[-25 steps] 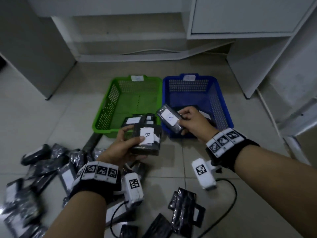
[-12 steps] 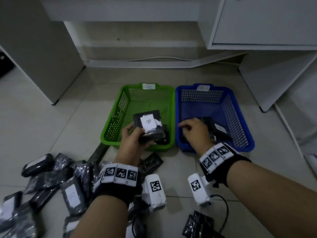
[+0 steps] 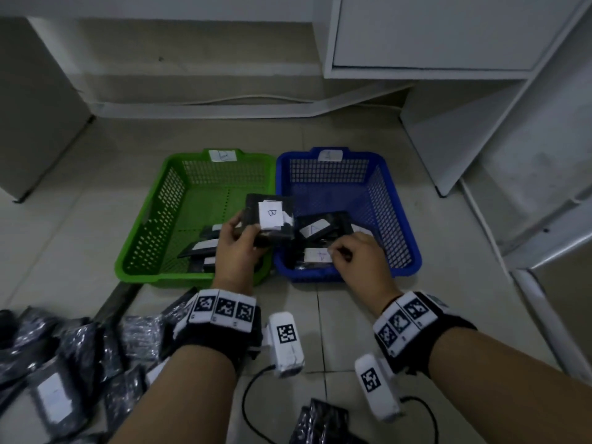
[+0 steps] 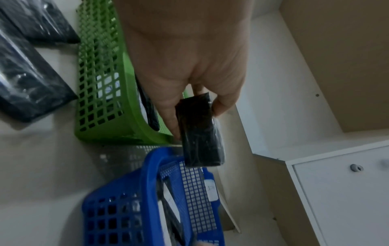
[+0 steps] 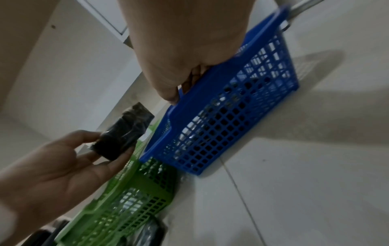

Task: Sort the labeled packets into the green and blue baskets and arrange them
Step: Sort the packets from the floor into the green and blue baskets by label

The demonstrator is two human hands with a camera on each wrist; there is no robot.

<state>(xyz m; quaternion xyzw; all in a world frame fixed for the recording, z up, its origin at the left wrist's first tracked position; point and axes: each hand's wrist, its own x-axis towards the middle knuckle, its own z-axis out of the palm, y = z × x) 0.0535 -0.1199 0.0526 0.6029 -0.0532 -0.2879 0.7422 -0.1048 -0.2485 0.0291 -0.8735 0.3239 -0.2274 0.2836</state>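
Note:
My left hand (image 3: 245, 233) grips a black packet with a white "B" label (image 3: 272, 216), held tilted above the right side of the green basket (image 3: 141, 251). In the left wrist view the packet (image 4: 200, 138) sits between thumb and fingers, over both baskets' near corners. Several labelled packets (image 3: 200, 251) lie in the green basket. My right hand (image 3: 340, 253) is low in the front of the blue basket (image 3: 413, 251). Its curled fingertips pinch the right end of a labelled packet (image 3: 315, 255) lying there. Other packets (image 3: 320, 227) lie behind it.
A heap of black packets (image 3: 64, 363) covers the floor at the lower left, and more packets (image 3: 323, 421) lie between my forearms. White cabinets (image 3: 448, 36) stand behind and to the right of the baskets. A cable (image 3: 256, 408) loops on the tiles.
My right hand carried its packet down into the front of the blue basket. My left hand moved the "B" packet forward and up over the green basket's right side.

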